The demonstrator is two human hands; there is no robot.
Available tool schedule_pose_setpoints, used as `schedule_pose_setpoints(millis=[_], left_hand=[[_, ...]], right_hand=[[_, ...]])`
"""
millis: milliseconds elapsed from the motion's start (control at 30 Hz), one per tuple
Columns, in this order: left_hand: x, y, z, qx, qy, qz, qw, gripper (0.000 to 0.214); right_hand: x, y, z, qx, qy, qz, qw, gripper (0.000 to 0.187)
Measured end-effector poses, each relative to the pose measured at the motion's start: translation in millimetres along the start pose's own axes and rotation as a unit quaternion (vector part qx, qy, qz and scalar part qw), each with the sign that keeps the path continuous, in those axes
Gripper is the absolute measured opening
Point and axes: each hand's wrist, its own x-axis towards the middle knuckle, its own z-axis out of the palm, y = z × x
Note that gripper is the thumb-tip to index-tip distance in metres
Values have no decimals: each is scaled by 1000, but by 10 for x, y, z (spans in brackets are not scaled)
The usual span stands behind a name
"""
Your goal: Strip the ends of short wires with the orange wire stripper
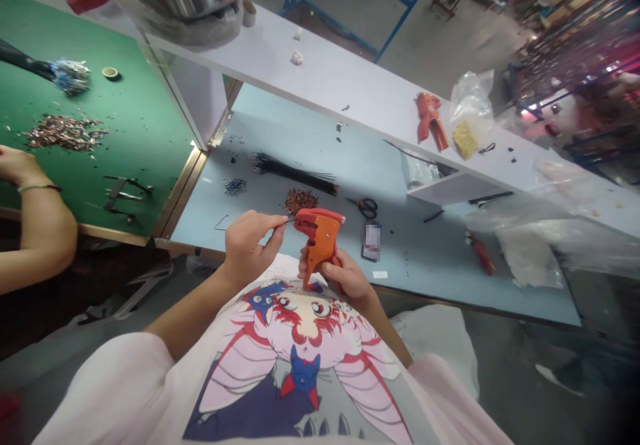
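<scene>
My left hand (247, 246) pinches a thin black wire (285, 221) between its fingers. The wire's tip reaches the jaws of an orange automatic wire stripper (320, 238), which my right hand (343, 277) grips by the handle. Both hands are held over my chest, just off the front edge of a pale blue workbench (240, 128). On that bench, a bundle of black wires (295, 173) and a small heap of cut wire pieces (301, 200) lie ahead of my hands.
Black-handled scissors (367, 207) lie on the bench near a phone (371, 241). A white shelf (340, 78) runs behind, holding an orange tool (430, 121) and a plastic bag (470, 115). At left, a person's forearm (35, 221) rests on a green table (140, 111).
</scene>
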Motion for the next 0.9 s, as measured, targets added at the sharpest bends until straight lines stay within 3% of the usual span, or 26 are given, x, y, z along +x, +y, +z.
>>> schedule_pose_setpoints(millis=[433, 900], left_hand=[[27, -39, -3, -6, -8, 8, 1000, 12], [13, -67, -25, -6, -24, -8, 1000, 10]], right_hand=[[52, 11, 7, 1, -31, 8, 999, 42], [86, 98, 14, -17, -3, 17, 1000, 43]])
